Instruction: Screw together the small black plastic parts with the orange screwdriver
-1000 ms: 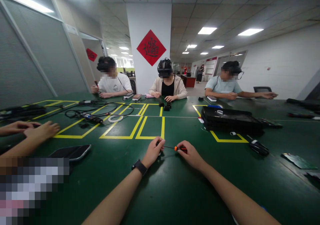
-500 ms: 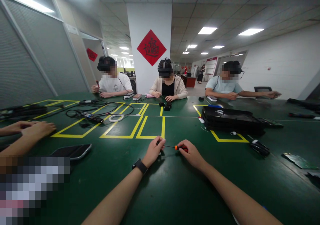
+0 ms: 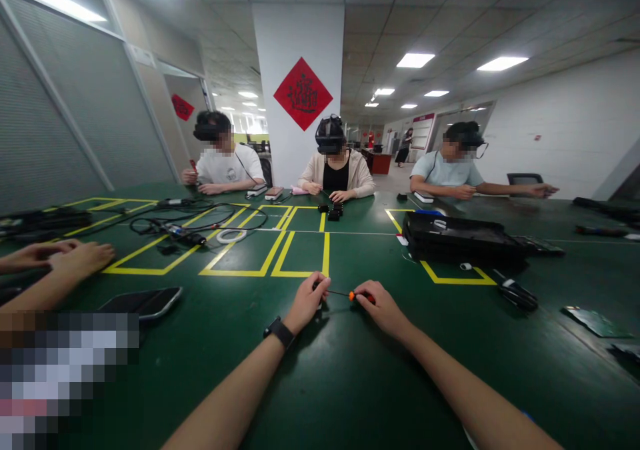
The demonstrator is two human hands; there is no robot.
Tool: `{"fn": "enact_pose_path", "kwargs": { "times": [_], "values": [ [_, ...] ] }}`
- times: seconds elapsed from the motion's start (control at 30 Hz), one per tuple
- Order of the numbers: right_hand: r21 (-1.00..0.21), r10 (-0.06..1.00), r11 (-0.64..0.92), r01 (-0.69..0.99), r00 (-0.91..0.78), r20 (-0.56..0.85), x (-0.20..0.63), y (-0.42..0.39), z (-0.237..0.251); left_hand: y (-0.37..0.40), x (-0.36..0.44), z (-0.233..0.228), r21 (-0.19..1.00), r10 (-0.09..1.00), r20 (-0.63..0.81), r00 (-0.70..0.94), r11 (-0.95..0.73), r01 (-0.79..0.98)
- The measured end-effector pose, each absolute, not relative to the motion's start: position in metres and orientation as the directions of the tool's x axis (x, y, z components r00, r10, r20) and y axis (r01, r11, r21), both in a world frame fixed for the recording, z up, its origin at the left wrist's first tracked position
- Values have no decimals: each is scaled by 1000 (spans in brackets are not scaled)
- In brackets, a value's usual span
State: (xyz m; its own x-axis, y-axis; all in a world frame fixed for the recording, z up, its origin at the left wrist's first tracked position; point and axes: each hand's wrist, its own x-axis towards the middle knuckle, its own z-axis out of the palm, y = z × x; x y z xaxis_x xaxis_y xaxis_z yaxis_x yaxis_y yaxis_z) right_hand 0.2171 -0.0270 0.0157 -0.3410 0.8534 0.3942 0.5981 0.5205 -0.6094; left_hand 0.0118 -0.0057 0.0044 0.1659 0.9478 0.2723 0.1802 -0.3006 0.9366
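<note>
head view: on the dark green worktop (image 3: 350,383) with its yellow taped rectangles, the left hand (image 3: 306,301) is curled with its fingertips pinched at the tip end of a small screwdriver with an orange-and-black handle and a thin dark metal shaft (image 3: 345,295); what sits under those fingers is too small to tell. the right hand (image 3: 383,309) is clenched around the screwdriver's handle, so the tool runs level between the two hands, just above the worktop and just nearer than the yellow taped rectangles (image 3: 280,253). beyond and to the right of the screwdriver lies a flat black tool case (image 3: 463,240); well to its left, a dark smartphone (image 3: 143,301) and another person's hands (image 3: 75,258).

the screwdriver looks light and stiff; the slim shaft is likely smooth and slippery, so the thicker handle is the sound place to take hold, with fingertips only steadying the tip.

against the earlier frames both hands and the tool keep nearly the same place and grip; only the neighbour's hands have shifted slightly.
</note>
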Motion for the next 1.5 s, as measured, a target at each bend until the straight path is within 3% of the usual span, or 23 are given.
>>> {"fn": "enact_pose_path", "kwargs": {
  "times": [0.67, 1.3, 1.5],
  "values": [
    [-620, 846, 531, 577, -314, 432, 217, -29, 14, -7, 12, 9, 963, 952, 249, 181, -263, 62],
    [-680, 883, 468, 564, -322, 342, 216, -32, 16, -3, 10, 6, 960, 936, 272, 222, -281, 13],
    [-629, 863, 504, 592, -358, 355, 217, -32, 20, -5, 10, 9, 960, 935, 271, 230, -281, 13]
  ]
}}
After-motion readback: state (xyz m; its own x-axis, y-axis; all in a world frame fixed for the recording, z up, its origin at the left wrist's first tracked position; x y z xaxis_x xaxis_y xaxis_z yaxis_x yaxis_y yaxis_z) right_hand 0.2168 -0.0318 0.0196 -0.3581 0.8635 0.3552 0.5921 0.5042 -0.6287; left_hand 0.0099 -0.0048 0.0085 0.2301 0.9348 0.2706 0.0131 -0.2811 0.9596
